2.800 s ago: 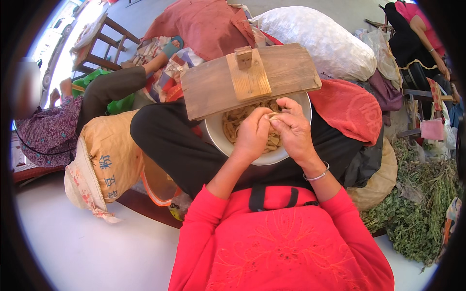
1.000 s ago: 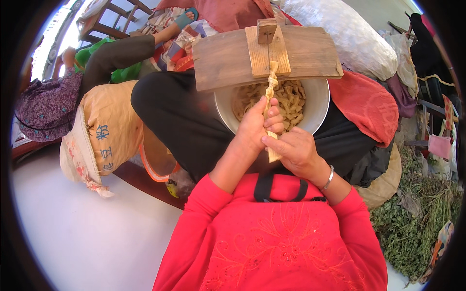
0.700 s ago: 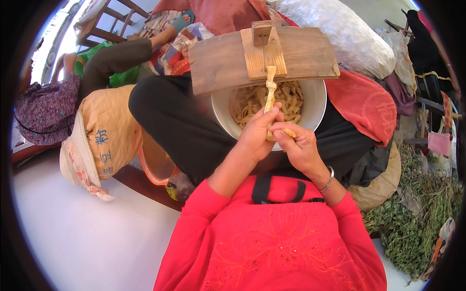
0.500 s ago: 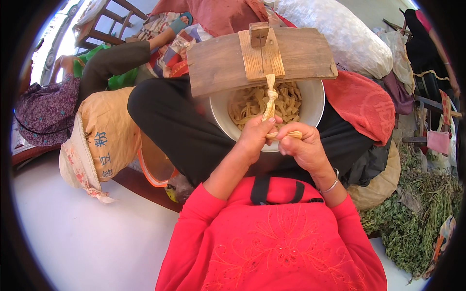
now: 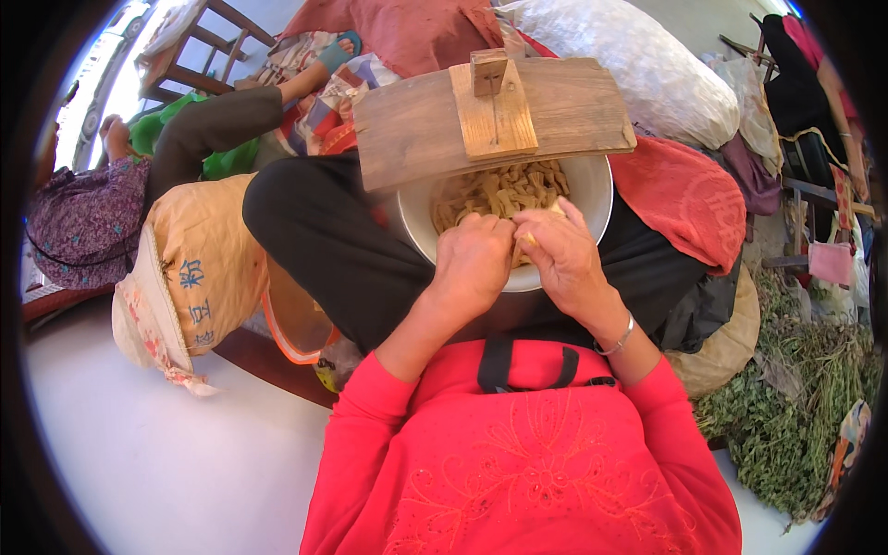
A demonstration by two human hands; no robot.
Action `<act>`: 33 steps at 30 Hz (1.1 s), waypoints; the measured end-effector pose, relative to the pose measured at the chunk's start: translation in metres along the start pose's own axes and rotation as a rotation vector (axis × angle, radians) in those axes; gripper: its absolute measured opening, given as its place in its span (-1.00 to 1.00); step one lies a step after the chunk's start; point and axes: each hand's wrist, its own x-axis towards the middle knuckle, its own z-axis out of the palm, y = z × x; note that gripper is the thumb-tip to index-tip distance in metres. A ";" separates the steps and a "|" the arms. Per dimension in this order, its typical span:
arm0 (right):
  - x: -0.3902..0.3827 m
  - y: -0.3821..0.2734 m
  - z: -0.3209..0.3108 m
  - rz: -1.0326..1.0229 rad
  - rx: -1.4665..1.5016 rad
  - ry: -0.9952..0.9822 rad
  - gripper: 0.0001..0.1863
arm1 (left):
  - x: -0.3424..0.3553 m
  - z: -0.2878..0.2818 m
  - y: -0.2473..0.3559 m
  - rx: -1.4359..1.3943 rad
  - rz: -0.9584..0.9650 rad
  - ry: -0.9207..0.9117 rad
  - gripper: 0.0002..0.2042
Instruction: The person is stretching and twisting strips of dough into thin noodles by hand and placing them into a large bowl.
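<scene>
My left hand (image 5: 472, 259) and my right hand (image 5: 564, 264) meet over the near half of a white metal bowl (image 5: 597, 208) in my lap, fingers curled around a pale yellow strip (image 5: 529, 239), mostly hidden by them. Inside the bowl lie several tan knotted strips (image 5: 499, 185). A weathered wooden board (image 5: 583, 111), with a lighter plank (image 5: 495, 129) and a small upright block (image 5: 487, 72) on it, spans the bowl's far part. My right wrist wears a silver bangle.
A stuffed tan sack (image 5: 203, 259) and an orange-rimmed container (image 5: 287, 333) are at left, beside another person's leg (image 5: 199, 125). A red towel (image 5: 680, 194), white sack (image 5: 629, 65) and dried greens (image 5: 786, 416) are at right. Another person's arm (image 5: 842, 120) shows top right.
The knotted strip that stretched from my hands up toward the board is now down between my fingers, mostly covered. My hands have drawn side by side, the left turned knuckles-up.
</scene>
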 end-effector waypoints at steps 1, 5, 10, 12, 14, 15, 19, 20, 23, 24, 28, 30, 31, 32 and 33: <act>-0.003 0.005 0.006 0.066 0.100 0.009 -0.93 | 0.002 0.001 0.002 0.047 0.002 0.055 -0.89; -0.008 0.009 0.019 0.389 0.469 0.039 -0.95 | 0.002 0.007 0.003 0.022 -0.137 0.146 -0.87; 0.000 0.005 0.016 0.649 0.841 0.161 -0.98 | -0.005 0.010 0.007 -0.912 -0.487 0.059 -0.90; 0.004 0.010 0.019 0.752 1.135 0.259 -0.93 | -0.005 0.012 0.007 -0.805 -0.335 0.152 -0.90; 0.003 0.019 0.024 0.780 1.354 0.320 -0.81 | 0.000 0.012 0.003 -0.501 -0.093 0.260 -0.86; 0.001 0.023 0.027 0.760 1.341 0.310 -0.83 | 0.001 0.011 0.003 -0.444 -0.033 0.281 -0.85; -0.001 0.026 0.028 0.718 1.204 0.203 -0.91 | 0.006 0.006 0.004 -0.294 0.115 0.307 -0.81; -0.001 0.025 0.027 0.716 1.147 0.159 -0.92 | 0.006 0.005 0.003 -0.276 0.128 0.299 -0.80; -0.004 0.024 0.025 0.713 1.027 0.074 -0.88 | 0.004 0.008 -0.002 -0.349 0.094 0.256 -0.79; -0.005 0.023 0.024 0.705 1.079 0.040 -0.86 | 0.003 0.009 -0.004 -0.361 0.068 0.255 -0.82; -0.004 0.014 0.021 0.761 1.189 -0.041 -0.83 | 0.001 0.011 -0.007 -0.673 -0.215 0.124 -0.91; -0.005 0.014 0.022 0.793 1.170 -0.046 -0.83 | 0.004 0.003 -0.008 -0.886 -0.371 -0.035 -0.89; -0.005 0.019 0.024 0.786 1.148 -0.046 -0.84 | 0.004 0.005 -0.009 -0.816 -0.326 -0.015 -0.88; -0.006 0.023 0.027 0.780 1.126 -0.046 -0.84 | 0.004 0.008 -0.011 -0.745 -0.281 0.004 -0.87; -0.007 0.028 0.031 0.715 1.080 -0.013 -0.85 | 0.005 0.010 -0.012 -0.676 -0.231 0.020 -0.87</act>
